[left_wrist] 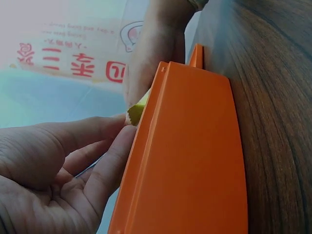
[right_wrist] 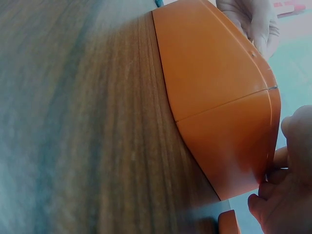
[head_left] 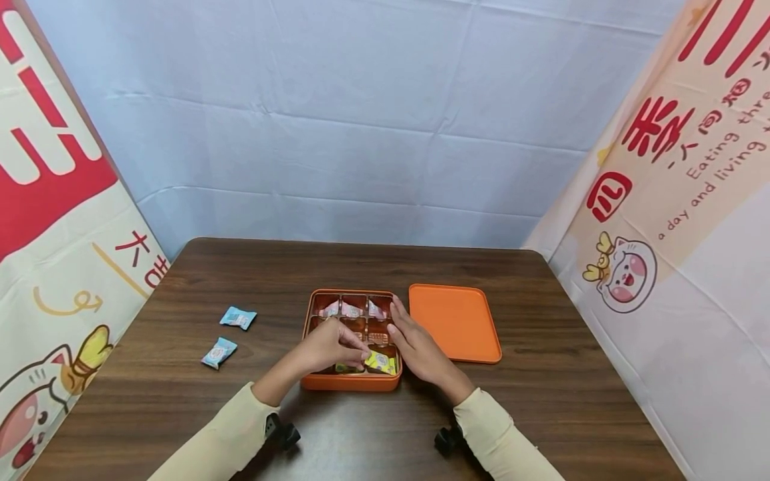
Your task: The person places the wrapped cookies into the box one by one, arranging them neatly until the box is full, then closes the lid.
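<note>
My left hand [head_left: 331,346] reaches over the front of an orange box [head_left: 351,382] divided into compartments. Its thumb and fingertips pinch a yellow-wrapped candy [head_left: 381,362] at the front right compartment; the wrapper's crimped end [left_wrist: 135,115] shows between the fingertips in the left wrist view. Against the box's right rim rests my right hand [head_left: 423,347], fingers fairly straight, thumb over the inner edge. Pink-wrapped candies [head_left: 351,309] lie in the back row of compartments. Part of the front and middle rows is hidden under the left hand.
An orange lid [head_left: 454,323] lies flat right of the box. Two blue-wrapped candies [head_left: 238,318] [head_left: 219,353] lie on the dark wooden table [head_left: 271,267] to the left. Behind it hangs a pale cloth [head_left: 361,133], with printed banners at both sides.
</note>
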Tool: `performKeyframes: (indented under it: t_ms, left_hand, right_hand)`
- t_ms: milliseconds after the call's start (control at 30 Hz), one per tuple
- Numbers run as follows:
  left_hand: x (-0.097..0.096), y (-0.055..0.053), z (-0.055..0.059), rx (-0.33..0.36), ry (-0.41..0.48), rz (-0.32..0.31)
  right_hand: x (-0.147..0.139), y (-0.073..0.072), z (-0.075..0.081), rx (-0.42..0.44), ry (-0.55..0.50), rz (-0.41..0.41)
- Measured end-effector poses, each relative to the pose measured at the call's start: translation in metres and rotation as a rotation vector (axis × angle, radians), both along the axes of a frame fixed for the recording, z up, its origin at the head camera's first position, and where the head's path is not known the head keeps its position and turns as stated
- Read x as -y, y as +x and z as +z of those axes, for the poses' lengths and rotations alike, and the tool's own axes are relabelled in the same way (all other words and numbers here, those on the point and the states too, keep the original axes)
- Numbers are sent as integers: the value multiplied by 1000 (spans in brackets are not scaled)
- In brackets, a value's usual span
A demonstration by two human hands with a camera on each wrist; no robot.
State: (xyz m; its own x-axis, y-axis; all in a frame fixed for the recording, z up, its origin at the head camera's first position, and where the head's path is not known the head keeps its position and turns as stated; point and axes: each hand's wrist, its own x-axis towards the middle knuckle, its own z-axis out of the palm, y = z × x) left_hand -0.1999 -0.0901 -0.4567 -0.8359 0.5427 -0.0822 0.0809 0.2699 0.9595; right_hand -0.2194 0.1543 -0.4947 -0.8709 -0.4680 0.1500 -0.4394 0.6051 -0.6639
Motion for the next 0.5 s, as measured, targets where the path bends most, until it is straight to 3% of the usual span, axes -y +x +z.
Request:
performKeyframes:
  t_ms: [267,500]
  left_hand:
    - [0,6,7,-114,-138,22]
    - [-1,9,9,-168,-191,37]
  right_hand:
    - [0,1,3,6,6,-4]
    - [1,2,2,10,-2,-2]
